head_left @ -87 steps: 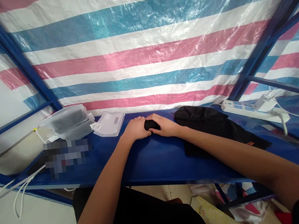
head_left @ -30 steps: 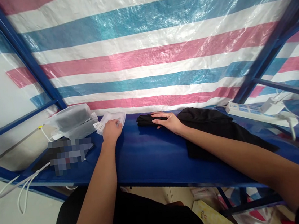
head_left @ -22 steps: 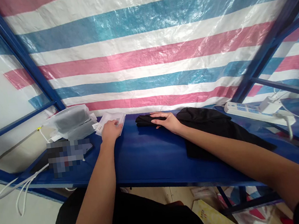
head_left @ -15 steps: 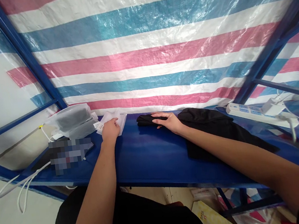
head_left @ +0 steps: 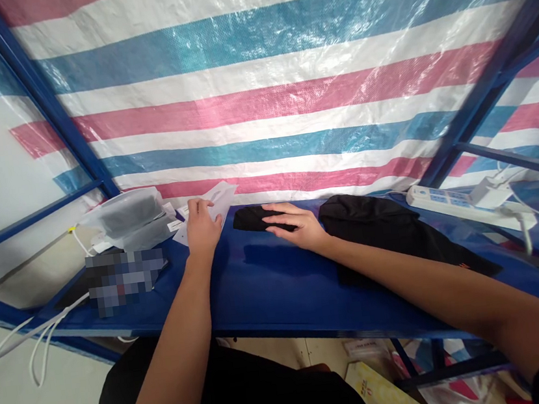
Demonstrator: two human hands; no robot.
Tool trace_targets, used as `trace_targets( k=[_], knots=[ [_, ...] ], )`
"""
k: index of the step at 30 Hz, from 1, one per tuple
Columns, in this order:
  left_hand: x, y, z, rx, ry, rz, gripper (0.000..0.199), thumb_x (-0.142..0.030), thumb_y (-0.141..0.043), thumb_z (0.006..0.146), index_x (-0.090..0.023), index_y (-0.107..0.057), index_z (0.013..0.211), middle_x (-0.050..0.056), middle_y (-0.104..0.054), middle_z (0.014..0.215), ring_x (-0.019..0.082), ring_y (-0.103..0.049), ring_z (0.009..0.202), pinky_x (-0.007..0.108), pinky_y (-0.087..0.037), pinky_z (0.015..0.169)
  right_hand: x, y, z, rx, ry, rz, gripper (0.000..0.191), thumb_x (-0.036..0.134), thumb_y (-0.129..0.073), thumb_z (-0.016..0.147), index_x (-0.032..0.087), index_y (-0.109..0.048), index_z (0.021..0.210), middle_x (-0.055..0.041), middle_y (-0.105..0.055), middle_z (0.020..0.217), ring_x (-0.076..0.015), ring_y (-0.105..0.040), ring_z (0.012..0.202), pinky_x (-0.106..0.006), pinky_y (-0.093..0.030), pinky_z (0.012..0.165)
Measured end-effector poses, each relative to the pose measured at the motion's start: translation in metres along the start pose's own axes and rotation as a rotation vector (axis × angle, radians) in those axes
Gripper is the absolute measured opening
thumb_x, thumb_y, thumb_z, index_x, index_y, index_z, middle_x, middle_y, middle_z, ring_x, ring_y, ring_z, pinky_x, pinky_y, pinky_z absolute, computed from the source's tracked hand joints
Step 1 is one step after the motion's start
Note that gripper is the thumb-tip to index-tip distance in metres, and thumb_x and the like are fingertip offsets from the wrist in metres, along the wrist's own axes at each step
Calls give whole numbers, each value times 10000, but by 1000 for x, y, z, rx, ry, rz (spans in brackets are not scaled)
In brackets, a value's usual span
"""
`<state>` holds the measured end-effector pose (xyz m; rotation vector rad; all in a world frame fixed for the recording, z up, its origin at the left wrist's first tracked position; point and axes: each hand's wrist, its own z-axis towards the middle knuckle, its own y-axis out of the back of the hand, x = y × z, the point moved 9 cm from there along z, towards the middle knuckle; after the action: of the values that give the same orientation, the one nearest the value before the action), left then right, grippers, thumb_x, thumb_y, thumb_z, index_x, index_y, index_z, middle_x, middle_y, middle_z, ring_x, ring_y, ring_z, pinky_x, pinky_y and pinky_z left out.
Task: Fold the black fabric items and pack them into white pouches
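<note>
Fingers of my left hand (head_left: 202, 226) are closed on a translucent plastic bag (head_left: 223, 201), whose far end is raised against the striped sheet. A small white label shows just left of that hand. My right hand (head_left: 299, 224) grips a small folded bundle of black cloth (head_left: 247, 219), thumb on the near side and fingers over the top. The bundle is at the left end of my right fingers, above the blue shelf (head_left: 271, 293). Under and beside my right forearm lies a larger black garment (head_left: 369, 209), partly hidden by the arm.
A stack of plastic bags (head_left: 128, 213) stands at the left, behind a blurred dark object (head_left: 126, 275). White cables (head_left: 45, 341) hang off the left edge. A power strip (head_left: 466, 204) with plugs lies at the right. Blue posts (head_left: 40, 92) frame the striped sheet (head_left: 257, 98).
The plastic bag in my left hand has lifted and tilted up at its far end. My right hand has shifted slightly left with the black bundle.
</note>
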<state>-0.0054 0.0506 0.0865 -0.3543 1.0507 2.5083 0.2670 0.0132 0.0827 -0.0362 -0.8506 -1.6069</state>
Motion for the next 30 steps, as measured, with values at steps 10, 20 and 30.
trace_targets(
  k=[10, 20, 30],
  knots=[
    [-67, -27, -18, 146, -346, -259, 714, -39, -588, 872, -211, -485, 1558, 165, -504, 1592, 314, -489, 1539, 484, -419, 1308, 5, 2, 4, 72, 171, -323, 322, 324, -684, 1085, 362, -785, 1388, -65, -666, 1581, -338, -581, 1496, -628, -510, 1246],
    [-125, -42, -42, 274, -501, -199, 812, -67, -553, 903, -196, -404, 1690, 154, -481, 1702, 351, -483, 1543, 541, -392, 1320, 15, -19, 12, 225, 12, -945, 329, 180, -585, 1085, 283, -767, 1339, -155, -640, 1459, -392, -515, 1399, -392, -654, 764],
    [-90, -49, -33, 414, -408, -305, 1246, -398, -962, 791, -291, -211, 1779, 159, -403, 1770, 381, -392, 1634, 556, -378, 1319, 14, -4, 9, 198, 45, -737, 351, 202, -589, 1082, 273, -654, 1419, -137, -631, 1470, -346, -532, 1355, -477, -637, 980]
  ],
)
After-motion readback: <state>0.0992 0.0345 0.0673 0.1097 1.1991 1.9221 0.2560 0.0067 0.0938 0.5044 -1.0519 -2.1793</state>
